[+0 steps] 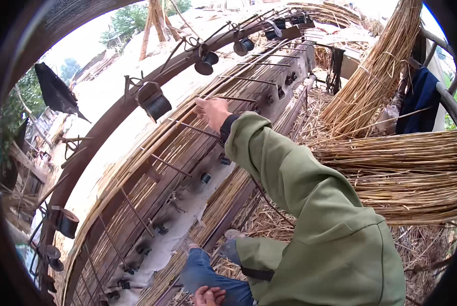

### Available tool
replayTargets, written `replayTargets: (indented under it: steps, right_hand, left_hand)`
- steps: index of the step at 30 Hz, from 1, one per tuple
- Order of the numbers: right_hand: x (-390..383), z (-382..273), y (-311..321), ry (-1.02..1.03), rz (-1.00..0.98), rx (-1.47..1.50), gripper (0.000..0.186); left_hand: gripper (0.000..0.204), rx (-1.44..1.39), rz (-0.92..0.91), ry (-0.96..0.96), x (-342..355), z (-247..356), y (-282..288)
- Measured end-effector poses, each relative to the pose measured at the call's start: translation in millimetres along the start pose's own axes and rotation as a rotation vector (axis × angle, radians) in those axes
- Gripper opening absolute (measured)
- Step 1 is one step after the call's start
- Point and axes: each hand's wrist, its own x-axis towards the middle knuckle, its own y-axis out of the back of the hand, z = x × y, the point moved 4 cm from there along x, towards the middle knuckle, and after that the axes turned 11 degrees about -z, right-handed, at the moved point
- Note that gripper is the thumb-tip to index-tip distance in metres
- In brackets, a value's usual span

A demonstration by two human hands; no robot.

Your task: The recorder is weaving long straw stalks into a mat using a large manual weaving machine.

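My right hand [214,112], in a green sleeve with a dark cuff, reaches to the near edge of a long layer of reeds [152,145] on a wooden frame. Its fingers close at the edge stalks, beside thin metal rods [195,128] that stick out in a row. At the bottom edge my left hand [209,296] is near my blue trouser leg [200,275]. Its fingers are curled, and whatever they may hold is hidden. Dark spools [155,104] hang along a curved brown beam [103,120] above the reeds.
Bundled reeds [402,176] lie at the right, and a tall tied sheaf [374,71] leans behind them. Dark blue cloth [417,99] hangs by poles. Loose straw [310,115] covers the ground. More small spools [205,177] sit along a pale strip below the rods.
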Motion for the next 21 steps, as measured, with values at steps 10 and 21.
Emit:
replayTargets:
  steps: [10,21]
  right_hand:
    - [-55.4,17.7,-26.8,0.434,-0.221,-0.383,0.007]
    - [-278.0,207.6,73.4,-0.261,-0.428,-0.585,0.021]
  left_hand:
    - [0.024,-0.012,0.054,-0.025,15.0,-23.3,10.3]
    - [0.021,0.094,-0.012,-0.210,19.6,-31.3,3.1]
